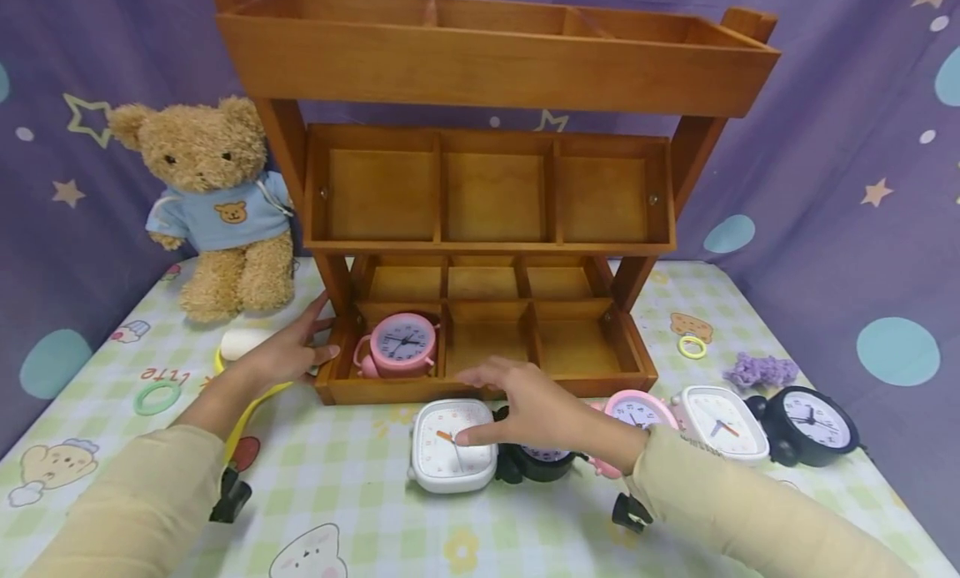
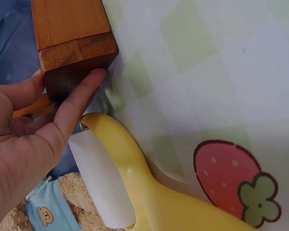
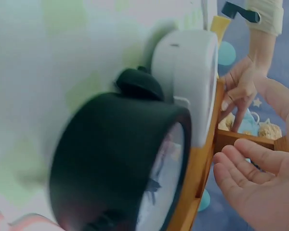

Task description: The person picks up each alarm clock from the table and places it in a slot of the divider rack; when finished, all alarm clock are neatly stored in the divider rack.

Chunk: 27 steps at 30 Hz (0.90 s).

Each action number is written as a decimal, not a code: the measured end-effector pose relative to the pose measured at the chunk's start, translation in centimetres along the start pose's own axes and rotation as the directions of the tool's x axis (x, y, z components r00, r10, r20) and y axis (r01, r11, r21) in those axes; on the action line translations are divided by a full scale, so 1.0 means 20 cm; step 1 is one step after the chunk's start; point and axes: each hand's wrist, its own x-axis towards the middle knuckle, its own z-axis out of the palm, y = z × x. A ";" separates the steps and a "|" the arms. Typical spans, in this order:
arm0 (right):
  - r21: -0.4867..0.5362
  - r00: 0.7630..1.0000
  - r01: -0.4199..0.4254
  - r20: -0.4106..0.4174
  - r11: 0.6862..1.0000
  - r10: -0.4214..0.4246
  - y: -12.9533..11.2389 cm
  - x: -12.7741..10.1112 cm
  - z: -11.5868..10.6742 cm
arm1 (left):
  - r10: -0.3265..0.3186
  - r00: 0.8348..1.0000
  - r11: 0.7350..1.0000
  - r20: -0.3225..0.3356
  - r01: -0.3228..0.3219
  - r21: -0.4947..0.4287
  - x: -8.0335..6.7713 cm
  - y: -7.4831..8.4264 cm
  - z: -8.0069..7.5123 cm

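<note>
- Hand nearest the centre of my head view: the right hand [image 1: 528, 407], released, fingers loosely extended and holding nothing.
- White clock [image 1: 441, 465] lies face up just below it, lower centre of the frame; from above the thumb overlaps the dial, though my right wrist view shows a gap between them.
- Black clock [image 3: 106, 154] sits right beside the white one, partly hidden under the hand in my head view.
- Left hand [image 1: 288, 349], left of centre, rests extended fingers against the lower left corner of the wooden rack [image 1: 480, 390], touching rather than clasping it.
- White roller [image 2: 103, 178] with a yellow handle lies just beside that hand, bottom centre of my left wrist view.
- The rack's tiers are split in threes; the lowest front tray holds a pink clock [image 1: 402, 342] in its left compartment, dial facing me.
- Toward the lower right I see a second pink clock [image 1: 648, 407], partly behind the right forearm, then a second white clock [image 1: 738, 424] and a second black clock [image 1: 817, 424].
- Teddy bear [image 1: 206, 203], upper left, wears a blue top.
- Red lettering [image 1: 167, 374] marks the tablecloth [image 1: 360, 469] at left; I cannot read it surely. The dials carry small numerals.
</note>
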 end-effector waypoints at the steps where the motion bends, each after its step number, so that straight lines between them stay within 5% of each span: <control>1: -0.007 1.000 -0.005 0.007 1.000 0.005 0.00 -0.01 0.01 | -0.004 1.000 1.000 -0.001 0.004 0.006 0.00 0.00 0.00; 27: -0.253 0.986 -0.050 0.143 0.966 0.089 -0.08 0.03 0.15 | -0.007 1.000 1.000 0.006 0.007 -0.011 0.00 0.00 0.00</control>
